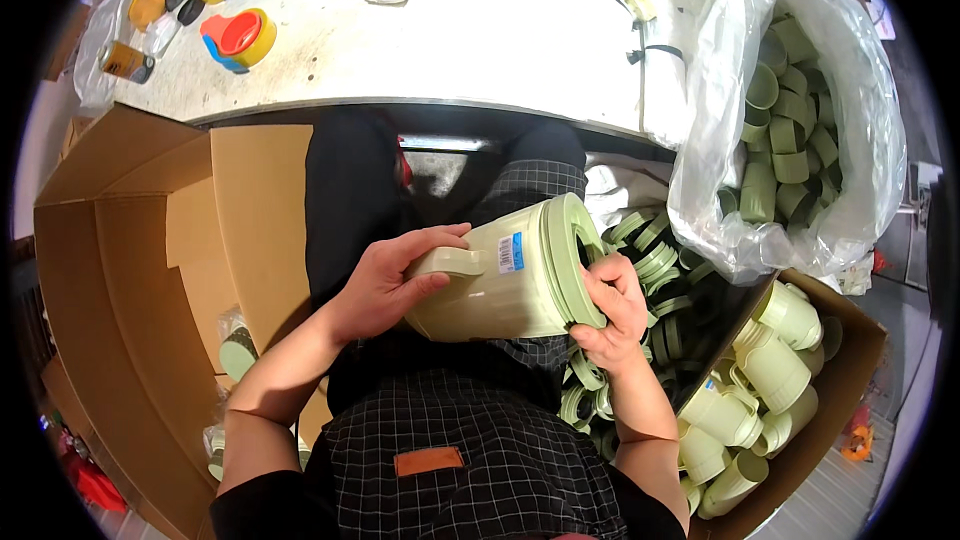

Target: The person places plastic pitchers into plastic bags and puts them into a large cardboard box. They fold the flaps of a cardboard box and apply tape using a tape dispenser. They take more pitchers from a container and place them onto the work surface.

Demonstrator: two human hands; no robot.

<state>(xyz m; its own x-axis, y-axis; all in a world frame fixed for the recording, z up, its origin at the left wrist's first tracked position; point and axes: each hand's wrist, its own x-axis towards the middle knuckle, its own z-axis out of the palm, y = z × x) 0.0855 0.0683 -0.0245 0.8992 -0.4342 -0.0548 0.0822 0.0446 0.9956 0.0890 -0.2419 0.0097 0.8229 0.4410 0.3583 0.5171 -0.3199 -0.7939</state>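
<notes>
A large pale green plastic jug (490, 295) lies tilted across my lap, its wide end to the right. My left hand (385, 285) is closed around the jug's handle side, thumb and fingers on either side of the handle (448, 261). A label with a blue patch (511, 252) sits on the body near the rim. At the wide end is a green ring-shaped lid (562, 270) with a dark opening. My right hand (615, 315) grips this lid's edge, fingers curled into the opening and thumb on the near side. Whether the lid is fully seated cannot be seen.
An open cardboard box (140, 280) with wrapped green items stands left. To the right are a pile of green ring lids (655, 265), a box of pale green jugs (770, 365) and a plastic bag (700, 190) of green cylindrical parts. Red-yellow-blue parts (240, 37) lie on the white table (480, 40).
</notes>
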